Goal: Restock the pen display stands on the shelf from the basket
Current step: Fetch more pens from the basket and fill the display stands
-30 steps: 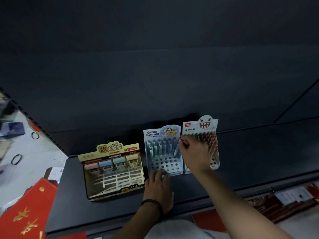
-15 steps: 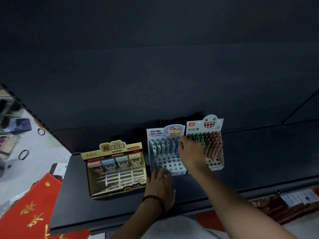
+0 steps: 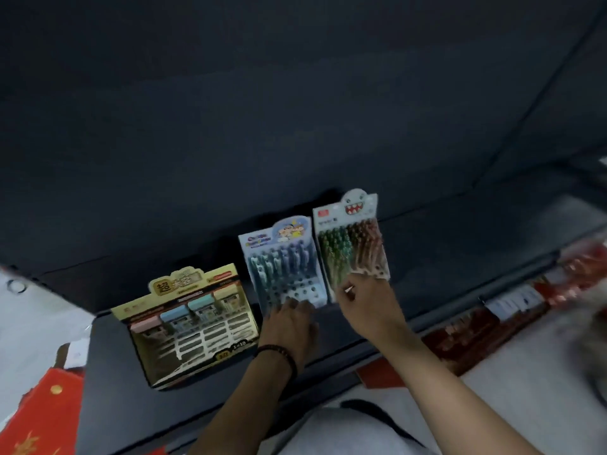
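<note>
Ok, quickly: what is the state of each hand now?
Left hand: open, flat beside the blue cartoon cardboard pen stand.
Right hand: pinches a thin pale-tipped pen, blurred.

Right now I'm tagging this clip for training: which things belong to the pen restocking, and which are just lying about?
Job: monster-face pen stand, cartoon pen stand, yellow display box, shelf, left hand, right hand.
Lying about: red packets below the shelf, red paper with gold marks.
</note>
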{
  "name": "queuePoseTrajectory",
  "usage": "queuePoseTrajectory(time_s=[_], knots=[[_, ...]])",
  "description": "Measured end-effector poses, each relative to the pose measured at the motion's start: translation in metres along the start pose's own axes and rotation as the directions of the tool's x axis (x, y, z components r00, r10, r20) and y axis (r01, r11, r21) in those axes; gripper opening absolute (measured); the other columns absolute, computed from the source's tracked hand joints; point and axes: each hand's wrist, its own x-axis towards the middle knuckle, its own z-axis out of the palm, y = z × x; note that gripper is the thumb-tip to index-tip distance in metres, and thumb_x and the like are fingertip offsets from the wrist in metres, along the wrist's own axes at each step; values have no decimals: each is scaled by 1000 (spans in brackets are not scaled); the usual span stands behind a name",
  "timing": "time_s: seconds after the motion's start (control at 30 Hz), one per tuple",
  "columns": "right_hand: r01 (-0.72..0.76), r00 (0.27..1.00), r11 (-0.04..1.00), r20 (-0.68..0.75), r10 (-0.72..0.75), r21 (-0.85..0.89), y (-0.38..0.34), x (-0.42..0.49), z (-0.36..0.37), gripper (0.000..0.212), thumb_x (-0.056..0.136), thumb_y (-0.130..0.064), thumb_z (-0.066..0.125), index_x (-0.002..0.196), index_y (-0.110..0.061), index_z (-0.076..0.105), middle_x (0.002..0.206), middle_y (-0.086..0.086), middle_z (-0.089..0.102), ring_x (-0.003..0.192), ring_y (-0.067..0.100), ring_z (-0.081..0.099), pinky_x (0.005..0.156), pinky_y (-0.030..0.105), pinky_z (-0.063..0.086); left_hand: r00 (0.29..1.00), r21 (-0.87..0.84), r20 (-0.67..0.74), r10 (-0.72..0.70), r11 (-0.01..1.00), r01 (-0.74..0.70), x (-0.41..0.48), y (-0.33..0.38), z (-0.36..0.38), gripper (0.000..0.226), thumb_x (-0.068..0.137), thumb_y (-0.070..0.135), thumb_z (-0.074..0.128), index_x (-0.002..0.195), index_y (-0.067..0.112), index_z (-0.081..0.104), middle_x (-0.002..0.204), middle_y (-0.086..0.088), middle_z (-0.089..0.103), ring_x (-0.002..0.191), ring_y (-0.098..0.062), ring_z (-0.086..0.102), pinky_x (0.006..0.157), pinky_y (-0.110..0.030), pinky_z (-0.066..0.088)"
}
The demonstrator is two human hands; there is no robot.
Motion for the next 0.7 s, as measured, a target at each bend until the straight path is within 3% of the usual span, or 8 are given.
queuePoseTrajectory(time_s=[0.03, 0.13, 0.2, 0.27, 0.37, 0.43, 0.57, 0.7], knots=[[-41, 999, 999, 13, 41, 16, 7, -12, -2, 19, 102, -35, 59, 86, -29, 68, 74, -10, 70, 63, 9, 66, 57, 35, 59, 998, 18, -1, 55, 998, -55, -1, 3, 1, 47, 93, 45, 27, 127, 31, 56, 126, 3, 55, 121, -30, 53, 99, -47, 47], [-193, 981, 981, 22, 192, 30, 33, -58, 5, 22, 101, -41, 58, 87, -30, 71, 85, -9, 75, 79, 11, 70, 72, 37, 61, 983, -97, 49, 179, 980, -173, -10, 17, 4, 16, 100, 37, 47, 114, 34, 56, 111, 4, 60, 100, -23, 59, 86, -42, 55], [-337, 941, 939, -14, 339, 72, 58, -98, 15, 23, 96, -41, 59, 80, -27, 69, 81, -6, 74, 80, 17, 70, 73, 36, 58, 947, -161, 137, 290, 950, -268, -15, 33, 13, 6, 100, 33, 53, 104, 35, 56, 101, 4, 65, 87, -20, 62, 73, -35, 54], [-470, 880, 876, -14, 474, 112, 83, -150, 24, 19, 93, -39, 60, 79, -30, 68, 75, -9, 68, 80, 19, 68, 73, 30, 52, 893, -198, 222, 392, 915, -353, -25, 55, 32, 6, 98, 35, 53, 100, 37, 58, 97, 5, 70, 86, -18, 66, 72, -33, 55], [-674, 735, 721, 49, 676, 163, 114, -239, 24, 15, 96, -40, 64, 97, -29, 74, 87, -6, 71, 87, 19, 69, 80, 29, 55, 787, -213, 356, 503, 864, -456, -60, 90, 69, 17, 91, 40, 51, 102, 35, 62, 100, 6, 73, 91, -18, 70, 81, -35, 60], [-764, 631, 606, 58, 774, 223, 130, -298, 15, 17, 99, -41, 65, 105, -27, 73, 91, -5, 71, 87, 17, 68, 82, 30, 56, 719, -212, 451, 529, 846, -489, -87, 120, 85, 17, 93, 36, 54, 104, 31, 66, 101, 4, 72, 91, -19, 69, 78, -34, 61], [-837, 441, 422, -29, 897, 349, 166, -414, 0, 21, 99, -40, 68, 112, -24, 73, 93, -5, 72, 90, 15, 69, 87, 32, 58, 566, -128, 560, 605, 738, -663, -135, 193, 124, 18, 96, 44, 54, 107, 34, 64, 103, 8, 68, 92, -17, 67, 82, -35, 60], [-865, 283, 271, -34, 958, 423, 199, -526, 7, 27, 98, -40, 70, 117, -23, 74, 93, -8, 69, 90, 13, 66, 81, 25, 49, 455, -92, 643, 617, 652, -753, -198, 255, 180, 19, 96, 46, 53, 107, 34, 65, 102, 9, 70, 91, -15, 67, 84, -36, 59]])
